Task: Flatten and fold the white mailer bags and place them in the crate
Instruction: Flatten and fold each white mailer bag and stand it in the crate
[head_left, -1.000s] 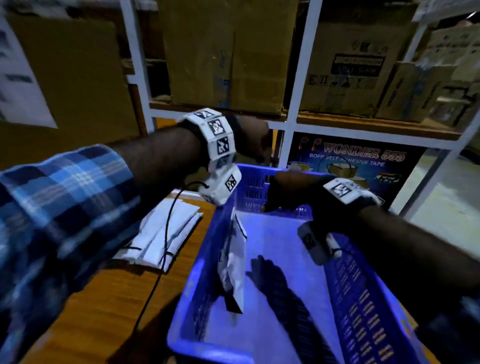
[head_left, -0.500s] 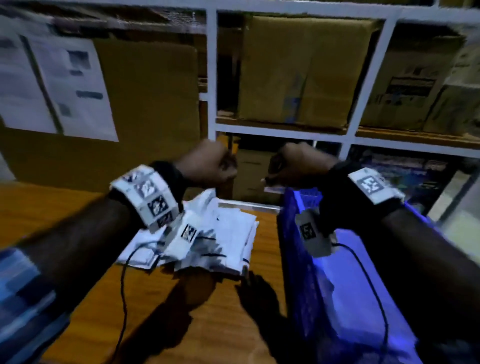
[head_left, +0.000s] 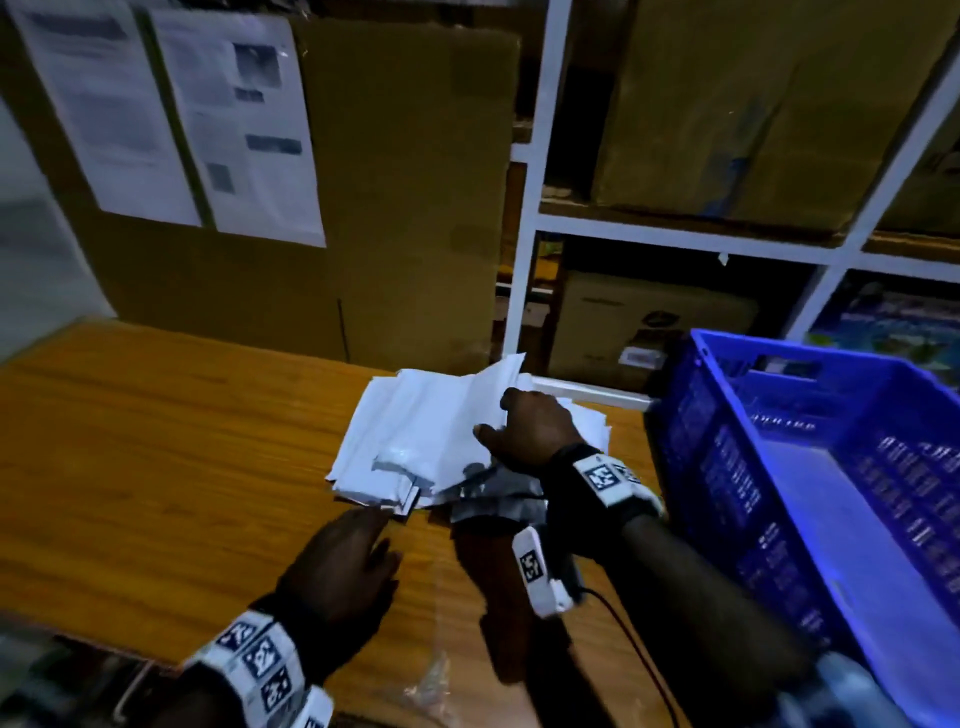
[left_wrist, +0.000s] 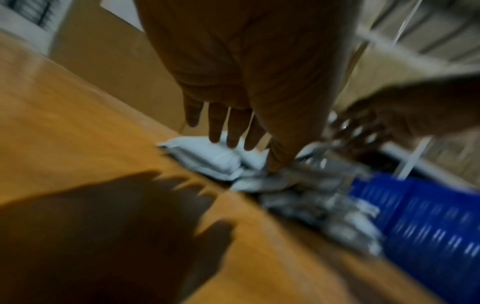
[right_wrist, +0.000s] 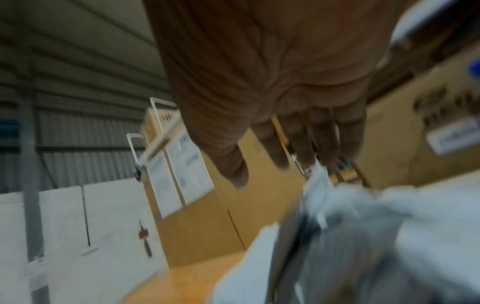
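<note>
Both of our hands were down at the wooden table (head_left: 156, 441), working at the pile of white mailer bags (head_left: 415, 431) that lay on its far right part, just left of the blue crate (head_left: 779, 467). Our right hand (head_left: 535, 431) rested on top of the pile near its right side, fingers bent downward over the topmost bag and the thumb stretched out to the left; from the head view the far edge of that bag stood raised beside the fingertips, yet we could not tell whether the fingers pinched it or only pressed on it, and the right wrist view was too blurred to settle it. Our left hand (head_left: 348, 561) lay nearer to us, palm down just above the tabletop, fingers straight and a little spread, holding nothing, with the fingertips reaching the near edge of the pile. In the left wrist view the straight fingers (left_wrist: 221, 127) pointed at the bags and cast a spread shadow on the wood. The crate's near left wall stood close to the pile, and what we could see of its floor was pale. Behind the table stood a large cardboard sheet (head_left: 405, 182) with printed papers (head_left: 234, 130) fixed to it, and to the right a white shelf frame (head_left: 524, 208) holding cardboard boxes (head_left: 727, 114).
</note>
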